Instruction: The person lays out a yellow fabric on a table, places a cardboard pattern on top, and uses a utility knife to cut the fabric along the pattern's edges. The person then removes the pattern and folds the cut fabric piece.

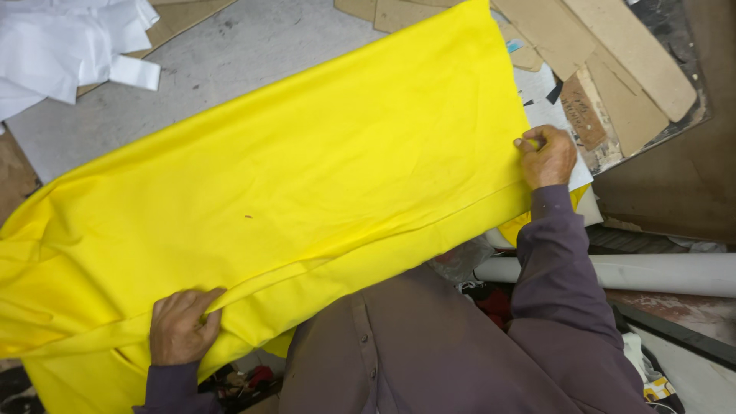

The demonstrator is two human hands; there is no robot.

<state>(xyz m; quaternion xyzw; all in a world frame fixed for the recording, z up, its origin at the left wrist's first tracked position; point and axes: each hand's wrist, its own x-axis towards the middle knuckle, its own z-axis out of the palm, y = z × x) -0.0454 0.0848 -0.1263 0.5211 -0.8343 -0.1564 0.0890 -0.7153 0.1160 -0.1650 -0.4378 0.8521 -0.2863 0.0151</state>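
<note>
A large sheet of bright yellow fabric (291,184) lies spread across a grey worktable (222,69), folded over along its near edge. My left hand (181,328) rests on the lower left part of the cloth, fingers curled into a fold. At the cloth's right edge my right hand (546,156) pinches the fabric between thumb and fingers. Both of my arms wear dark purple sleeves.
White cloth pieces (69,46) lie at the table's top left. Brown cardboard pattern pieces (606,54) are stacked at the top right, with paper scraps. A white roll (652,272) lies below the table at the right, and clutter sits under the table edge.
</note>
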